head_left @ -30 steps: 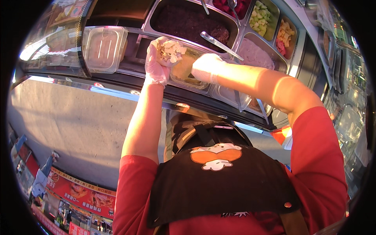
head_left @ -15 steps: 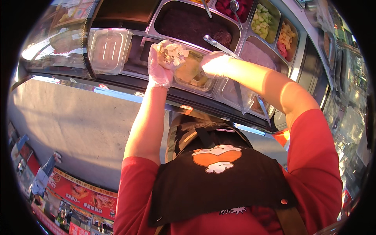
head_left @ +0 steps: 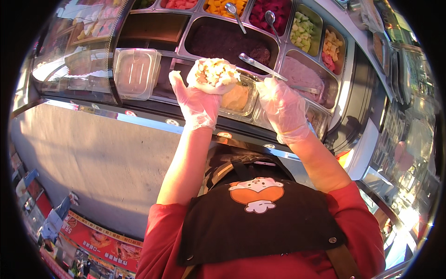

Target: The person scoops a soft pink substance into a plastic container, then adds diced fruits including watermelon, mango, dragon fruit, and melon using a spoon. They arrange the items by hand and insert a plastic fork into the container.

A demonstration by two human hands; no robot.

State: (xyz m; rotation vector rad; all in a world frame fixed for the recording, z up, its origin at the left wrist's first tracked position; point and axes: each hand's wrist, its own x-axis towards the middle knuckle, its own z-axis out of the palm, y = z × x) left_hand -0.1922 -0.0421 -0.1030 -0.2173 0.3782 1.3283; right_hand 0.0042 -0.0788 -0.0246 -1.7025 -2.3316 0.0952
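My left hand, in a clear glove, supports a soft white wrapper from below, its thumb standing out to the left. Chopped pale-yellow and whitish filling is heaped on the wrapper. To its right, my gloved right hand has its fingers drawn together; whatever they hold, if anything, is hidden. Just behind those fingertips lies a metal spoon handle. Between both hands a clear tub with tan, crumbly filling shows in part.
Behind my hands sit steel pans of dark purple paste, lilac paste, green cubes, yellow cubes and magenta fruit. Two spoons rest there. A lidded clear tub stands left, by a curved transparent guard.
My right hand has come out of the filling tub and swung right and nearer. My left hand has shifted slightly right with the wrapper, which now shows more filling.
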